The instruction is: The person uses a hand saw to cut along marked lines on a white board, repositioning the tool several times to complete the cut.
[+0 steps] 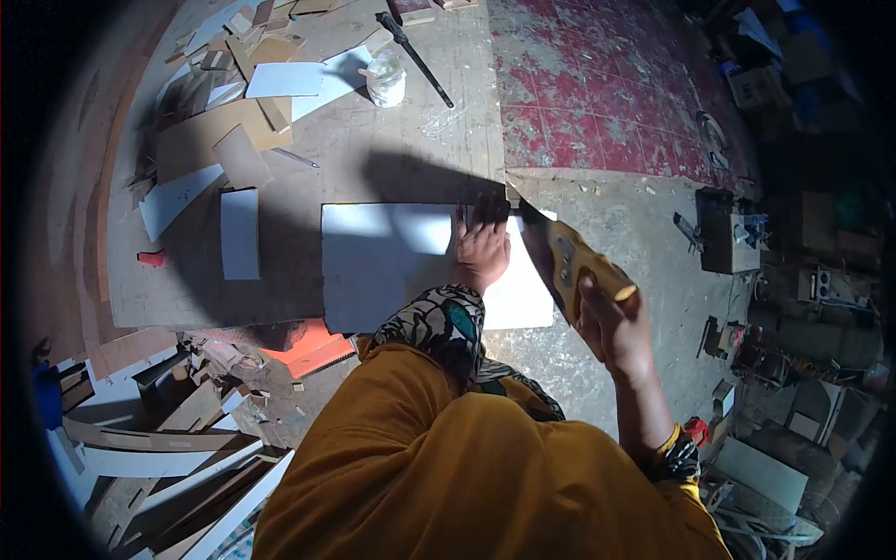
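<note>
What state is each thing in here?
board: flat on table, right end overhanging
saw: tilted, blade at board's far edge
left hand: open, flat on board
right hand: shut on saw handle
panel: flat on table, untouched

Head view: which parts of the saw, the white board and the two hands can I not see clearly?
- saw: head view; blade teeth are too small and in shadow.
- white board: head view; near edge partly hidden by the patterned sleeve and yellow garment.
- left hand: head view; fingers dark in shadow at the board's far edge.
- right hand: head view; fingers wrap under the saw handle, hidden.
</note>
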